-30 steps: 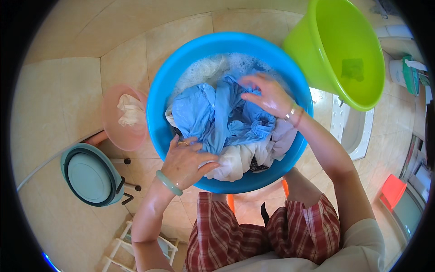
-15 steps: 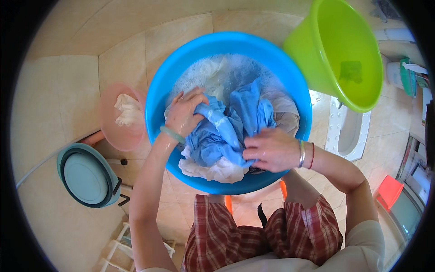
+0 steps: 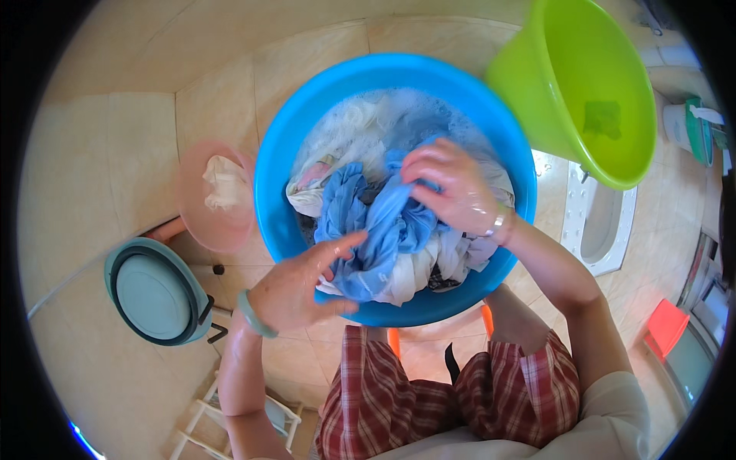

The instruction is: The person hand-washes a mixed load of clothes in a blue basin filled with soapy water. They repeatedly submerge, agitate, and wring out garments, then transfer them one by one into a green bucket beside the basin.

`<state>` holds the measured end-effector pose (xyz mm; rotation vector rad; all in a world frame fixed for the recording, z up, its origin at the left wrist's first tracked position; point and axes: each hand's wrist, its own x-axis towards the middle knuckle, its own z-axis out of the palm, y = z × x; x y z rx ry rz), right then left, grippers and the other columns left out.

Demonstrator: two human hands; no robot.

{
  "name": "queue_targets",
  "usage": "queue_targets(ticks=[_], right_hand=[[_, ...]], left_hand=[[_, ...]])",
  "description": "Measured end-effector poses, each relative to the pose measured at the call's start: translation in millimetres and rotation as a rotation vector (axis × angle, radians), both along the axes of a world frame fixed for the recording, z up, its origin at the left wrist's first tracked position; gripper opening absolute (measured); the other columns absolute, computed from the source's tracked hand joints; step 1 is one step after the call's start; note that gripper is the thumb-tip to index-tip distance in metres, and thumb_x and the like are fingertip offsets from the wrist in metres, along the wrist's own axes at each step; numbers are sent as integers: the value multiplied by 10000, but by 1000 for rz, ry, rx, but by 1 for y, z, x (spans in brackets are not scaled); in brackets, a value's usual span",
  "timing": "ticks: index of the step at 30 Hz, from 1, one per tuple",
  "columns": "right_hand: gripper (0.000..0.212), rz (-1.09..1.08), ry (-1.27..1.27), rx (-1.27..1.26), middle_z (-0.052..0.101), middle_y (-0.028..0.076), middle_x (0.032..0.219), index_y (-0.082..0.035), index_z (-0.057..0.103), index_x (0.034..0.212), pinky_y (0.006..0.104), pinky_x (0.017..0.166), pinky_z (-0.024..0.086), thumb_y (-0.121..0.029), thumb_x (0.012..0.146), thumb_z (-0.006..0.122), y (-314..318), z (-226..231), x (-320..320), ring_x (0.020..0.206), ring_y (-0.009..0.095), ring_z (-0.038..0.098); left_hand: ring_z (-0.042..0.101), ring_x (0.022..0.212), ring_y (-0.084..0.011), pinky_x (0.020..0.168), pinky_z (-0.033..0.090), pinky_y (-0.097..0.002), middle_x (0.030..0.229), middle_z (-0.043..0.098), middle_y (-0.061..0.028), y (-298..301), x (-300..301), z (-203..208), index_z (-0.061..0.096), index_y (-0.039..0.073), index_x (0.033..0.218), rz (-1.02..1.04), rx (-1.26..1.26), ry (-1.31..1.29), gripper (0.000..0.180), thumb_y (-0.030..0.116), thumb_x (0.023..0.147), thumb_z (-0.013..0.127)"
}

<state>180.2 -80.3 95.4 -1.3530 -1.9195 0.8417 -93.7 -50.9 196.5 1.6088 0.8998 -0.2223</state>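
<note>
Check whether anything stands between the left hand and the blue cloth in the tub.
Nothing visible does: the left hand is over the rim of the blue tub, its spread fingers close to the blue cloth.

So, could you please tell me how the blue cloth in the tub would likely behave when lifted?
The blue cloth would probably hang floppy, judging by its soft, bunched folds. Lying beside sudsy water and looking wet, it is likely heavy for its size and perhaps slippery. It might drag the white cloth bunched against it.

Rumpled matt blue cloth (image 3: 391, 207), smooth plastic tub (image 3: 274, 176), glossy green plastic bucket (image 3: 602, 69).
</note>
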Motion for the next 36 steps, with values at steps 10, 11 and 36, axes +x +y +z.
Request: queue_targets(ticks=[10,11,36], right_hand=[[144,-2,162,-673,642,69,955,-105,605,994,279,646,470,-171,884,670,-43,20,47,708,165,604],[152,-17,4,-686,643,67,952,-118,612,1003,283,613,469,-202,892,672,-41,21,43,675,167,606],[174,181,240,-27,601,36,1003,-104,569,867,368,840,437,-107,759,706,-7,37,-2,899,233,604]], left_hand=[[643,722,-266,617,489,-381,764,659,-77,-14,-19,-60,648,170,1045,-102,529,318,305,239,765,748],[634,792,-264,662,487,-377,844,660,-73,-14,-17,-59,657,168,1043,-125,609,296,328,205,732,756],[636,809,-250,733,411,-395,856,657,-28,-9,-14,-68,641,163,907,-302,775,348,290,354,719,751]])
